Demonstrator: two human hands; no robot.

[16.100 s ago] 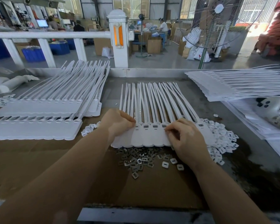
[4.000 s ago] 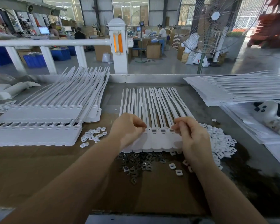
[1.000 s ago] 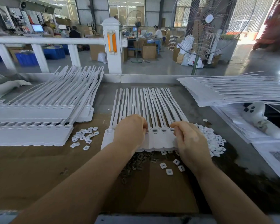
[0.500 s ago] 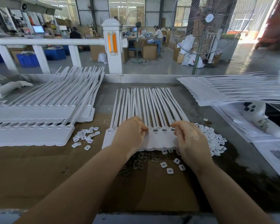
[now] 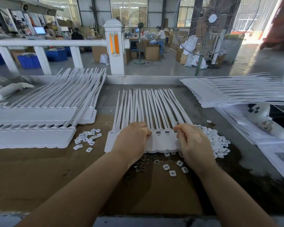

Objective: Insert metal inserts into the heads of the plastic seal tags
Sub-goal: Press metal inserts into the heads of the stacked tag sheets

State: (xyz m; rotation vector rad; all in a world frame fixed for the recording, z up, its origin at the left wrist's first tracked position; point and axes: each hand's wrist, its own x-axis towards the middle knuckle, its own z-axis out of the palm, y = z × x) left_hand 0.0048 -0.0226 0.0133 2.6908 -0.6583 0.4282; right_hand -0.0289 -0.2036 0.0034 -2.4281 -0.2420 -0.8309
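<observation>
Mid-row on the tag strip [image 5: 161, 141], flat on the bench. My left hand [image 5: 133, 138] and right hand [image 5: 191, 141] curl fingertips onto the heads (pinched insert not visible). Next: seat one from the metal inserts [image 5: 143, 161] in the next empty slot.

No text, label, brand or number is legible on anything.

Standing fan [image 5: 211, 27], white railing [image 5: 46, 43]
</observation>
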